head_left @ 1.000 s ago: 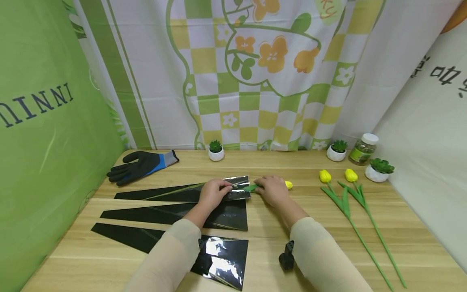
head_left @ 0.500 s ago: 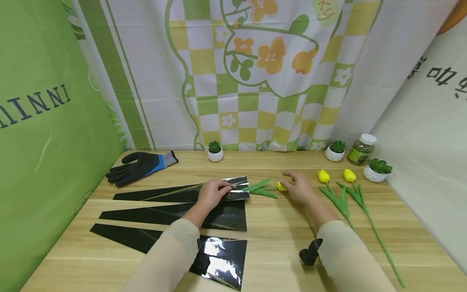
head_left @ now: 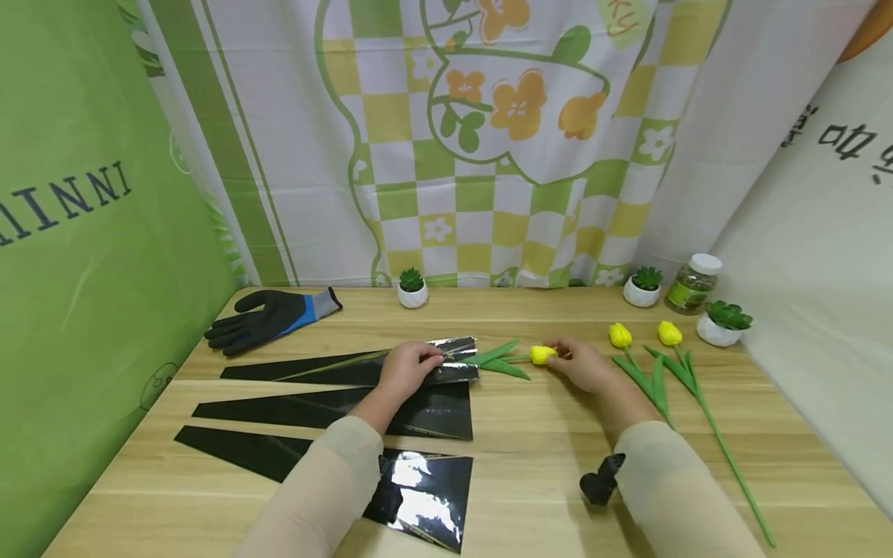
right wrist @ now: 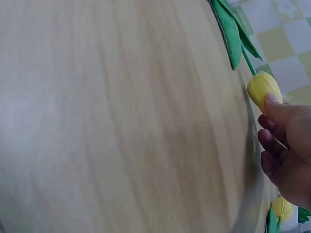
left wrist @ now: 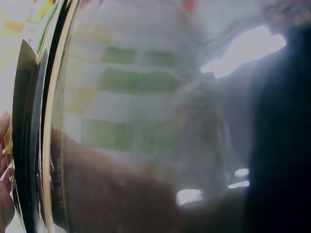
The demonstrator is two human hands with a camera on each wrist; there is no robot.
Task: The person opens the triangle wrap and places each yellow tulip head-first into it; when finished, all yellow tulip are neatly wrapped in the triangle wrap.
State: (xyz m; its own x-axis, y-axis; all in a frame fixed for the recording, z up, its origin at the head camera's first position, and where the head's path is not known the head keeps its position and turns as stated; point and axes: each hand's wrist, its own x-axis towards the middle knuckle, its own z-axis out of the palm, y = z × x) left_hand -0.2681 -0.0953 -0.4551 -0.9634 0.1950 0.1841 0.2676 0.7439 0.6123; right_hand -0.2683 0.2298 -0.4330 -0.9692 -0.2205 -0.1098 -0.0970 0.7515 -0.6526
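Observation:
My left hand [head_left: 407,370] pinches the open end of the farthest black flower sleeve [head_left: 307,370], which lies flat on the table. A yellow artificial tulip [head_left: 542,355] lies partly inside that sleeve, its green leaves [head_left: 498,360] spread out past the opening and the lower stem running along within. At the bloom, my right hand [head_left: 584,364] pinches the petals between thumb and fingers; the right wrist view shows the thumb on the yellow tulip [right wrist: 264,89]. In the left wrist view, a glossy black sleeve [left wrist: 146,121] fills most of the picture, with fingertips at the left edge.
Two more black sleeves, a middle one [head_left: 439,411] and a near one [head_left: 453,496], lie toward me. Two yellow tulips [head_left: 619,335] are on the right. Along the back stand a work glove [head_left: 265,322], small potted plants [head_left: 413,291] and a lidded jar [head_left: 691,287].
My right hand has moved right from the leaves by the sleeve opening to the bloom, and now pinches it. My left hand stays on the sleeve.

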